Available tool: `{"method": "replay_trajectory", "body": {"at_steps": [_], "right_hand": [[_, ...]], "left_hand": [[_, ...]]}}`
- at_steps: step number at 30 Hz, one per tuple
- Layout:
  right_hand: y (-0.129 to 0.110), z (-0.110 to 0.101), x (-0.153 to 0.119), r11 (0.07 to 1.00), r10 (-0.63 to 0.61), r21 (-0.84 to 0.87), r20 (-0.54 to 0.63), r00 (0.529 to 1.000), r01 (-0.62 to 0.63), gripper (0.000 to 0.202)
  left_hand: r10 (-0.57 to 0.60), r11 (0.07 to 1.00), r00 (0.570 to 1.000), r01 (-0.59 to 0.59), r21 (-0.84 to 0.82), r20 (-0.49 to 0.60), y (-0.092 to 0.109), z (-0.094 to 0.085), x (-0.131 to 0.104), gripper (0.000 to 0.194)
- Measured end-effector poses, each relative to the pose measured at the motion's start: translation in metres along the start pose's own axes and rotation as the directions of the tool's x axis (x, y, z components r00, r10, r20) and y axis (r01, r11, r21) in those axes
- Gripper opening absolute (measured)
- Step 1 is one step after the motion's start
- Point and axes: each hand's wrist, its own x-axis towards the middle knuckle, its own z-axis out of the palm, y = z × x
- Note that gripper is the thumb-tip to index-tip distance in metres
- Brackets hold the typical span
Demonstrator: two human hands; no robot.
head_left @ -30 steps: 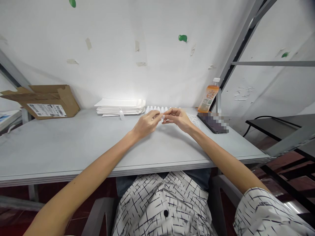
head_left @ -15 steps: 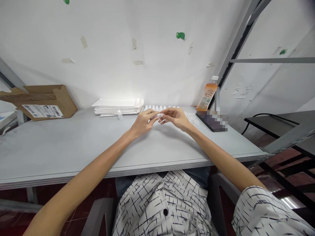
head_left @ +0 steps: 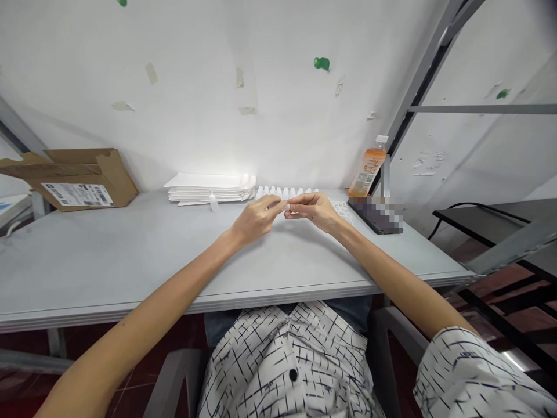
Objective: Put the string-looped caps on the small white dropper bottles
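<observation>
My left hand (head_left: 257,219) and my right hand (head_left: 314,211) meet above the middle of the grey table (head_left: 174,255). Between their fingertips is a small whitish clear piece (head_left: 286,207), mostly covered by the fingers, and both hands pinch it. Behind the hands stands a row of several small white bottles (head_left: 285,191). One more small white bottle (head_left: 213,202) stands by itself left of my left hand, in front of a stack of white envelopes (head_left: 204,188). Small clear pieces (head_left: 343,210) lie spread just right of my right hand.
An open cardboard box (head_left: 82,180) sits at the back left. At the right are an orange drink bottle (head_left: 368,169) and a dark phone (head_left: 376,216), partly pixelated. A metal frame (head_left: 407,110) rises beside them.
My left hand has turned, its fingers now closing more over the small piece, which shows less. My right hand stays almost in place. The view has shifted slightly.
</observation>
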Motion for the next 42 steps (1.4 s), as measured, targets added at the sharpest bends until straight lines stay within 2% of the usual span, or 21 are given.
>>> {"method": "replay_trajectory", "body": {"at_steps": [10,14,18,23,27,29,31,33,35,36,38,42], "right_hand": [[-0.005,0.004,-0.002,0.998,0.06,0.011,-0.01,0.998,-0.06,0.024],[-0.006,0.001,-0.001,0.997,0.074,0.005,0.011,0.997,-0.074,0.023],[-0.009,0.0,0.0,0.997,0.071,-0.038,0.036,0.997,-0.07,0.023],[-0.017,0.002,0.001,0.981,0.01,-0.196,0.005,1.0,-0.008,0.033],[-0.027,-0.011,0.002,0.893,-0.106,-0.447,-0.087,0.991,0.056,0.039],[-0.033,-0.025,0.001,0.756,-0.193,-0.652,-0.129,0.973,0.064,0.032],[-0.038,-0.038,0.0,0.56,-0.249,-0.828,-0.131,0.96,0.032,0.022],[-0.042,-0.048,-0.002,0.436,-0.211,-0.9,-0.093,0.973,0.009,0.018],[-0.044,-0.053,-0.004,0.375,-0.138,-0.927,-0.067,0.988,-0.01,0.018],[-0.044,-0.053,-0.004,0.345,-0.105,-0.938,-0.064,0.992,-0.024,0.017],[-0.044,-0.051,-0.005,0.264,-0.047,-0.963,-0.072,0.996,-0.057,0.016],[-0.042,-0.046,-0.004,0.119,0.069,-0.99,-0.069,0.995,-0.076,0.013]], "left_hand": [[0.07,0.991,0.995,-0.078,0.112,0.071,0.0,-0.002,-0.003,0.032],[0.062,0.992,0.992,-0.073,0.1,0.108,0.001,-0.003,-0.004,0.033],[-0.018,1.0,0.992,0.017,0.009,0.121,0.004,0.0,-0.003,0.032],[-0.229,0.958,0.962,0.249,-0.142,0.147,0.006,0.003,0.001,0.033],[-0.363,0.884,0.905,0.41,-0.223,0.224,0.002,0.004,0.0,0.036],[-0.432,0.82,0.86,0.5,-0.277,0.272,0.001,0.003,0.0,0.032],[-0.521,0.713,0.789,0.612,-0.343,0.326,0.001,0.001,0.002,0.03],[-0.597,0.567,0.691,0.723,-0.394,0.407,0.002,-0.001,0.004,0.028],[-0.64,0.428,0.594,0.802,-0.416,0.488,0.003,-0.003,0.006,0.027],[-0.649,0.375,0.561,0.824,-0.425,0.514,0.003,-0.004,0.007,0.026],[-0.655,0.301,0.533,0.835,-0.461,0.536,0.003,-0.004,0.007,0.023],[-0.648,0.207,0.511,0.832,-0.514,0.565,0.002,-0.003,0.007,0.019]]}}
